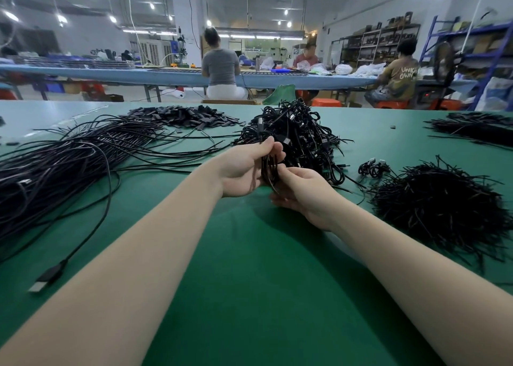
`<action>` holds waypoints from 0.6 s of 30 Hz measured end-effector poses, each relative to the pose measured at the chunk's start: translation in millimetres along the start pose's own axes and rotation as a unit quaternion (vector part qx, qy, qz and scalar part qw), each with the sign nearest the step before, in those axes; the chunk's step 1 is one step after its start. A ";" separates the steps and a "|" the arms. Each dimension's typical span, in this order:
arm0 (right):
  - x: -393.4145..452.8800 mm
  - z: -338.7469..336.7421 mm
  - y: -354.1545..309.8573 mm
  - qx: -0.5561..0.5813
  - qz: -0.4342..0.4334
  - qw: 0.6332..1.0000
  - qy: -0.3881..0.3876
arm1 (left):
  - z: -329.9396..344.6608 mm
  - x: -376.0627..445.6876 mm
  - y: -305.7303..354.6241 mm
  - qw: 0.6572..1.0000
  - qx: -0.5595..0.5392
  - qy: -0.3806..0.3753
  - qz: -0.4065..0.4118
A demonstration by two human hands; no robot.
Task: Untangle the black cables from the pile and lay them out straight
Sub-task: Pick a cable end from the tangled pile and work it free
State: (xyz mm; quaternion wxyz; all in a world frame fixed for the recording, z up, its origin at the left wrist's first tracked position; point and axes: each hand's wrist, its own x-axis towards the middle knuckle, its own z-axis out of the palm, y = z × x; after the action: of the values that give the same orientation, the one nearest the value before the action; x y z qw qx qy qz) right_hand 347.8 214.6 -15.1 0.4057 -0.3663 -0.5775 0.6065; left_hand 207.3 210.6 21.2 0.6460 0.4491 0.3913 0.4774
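Near centre, left hand (244, 171) gripping a coiled cable (269, 171), right hand (301, 191) pinching its loops, just short of the pile (294, 132). Straightened cables (69, 155) left. Risk: hasty pulling tightening knots, dragging pile strands along.

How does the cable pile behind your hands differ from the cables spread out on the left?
The pile behind the hands is heaped high, its cables coiled into small loops; the left spread lies low, its cables run out long and roughly parallel. The pile sits centre-table, just beyond the coil both hands hold; the spread fans toward the table's left edge. Both are black cables on the green mat.
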 end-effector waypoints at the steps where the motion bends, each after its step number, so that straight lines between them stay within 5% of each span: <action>1: -0.4 -0.2 -1.0 -0.001 0.003 1.000 -0.010 | 2.0 0.5 -1.4 1.000 0.011 0.000 0.010; 7: -1.7 -2.7 0.5 -0.133 -0.048 0.990 -0.028 | 11.2 2.0 -6.6 0.988 0.139 0.037 0.051; 15: 9.8 4.1 7.6 -0.430 -0.115 0.890 0.095 | 19.2 5.7 -12.0 0.981 0.175 0.070 0.051; 18: 12.7 -2.0 9.2 -0.461 -0.116 0.873 0.105 | 22.5 8.6 -12.7 0.923 0.359 0.081 0.108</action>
State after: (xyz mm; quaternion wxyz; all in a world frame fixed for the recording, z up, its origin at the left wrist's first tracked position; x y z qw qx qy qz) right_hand 344.0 226.9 -24.1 0.3164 -0.5040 -0.7837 0.1779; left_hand 233.8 212.5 14.9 0.3522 0.6506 0.5366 0.4059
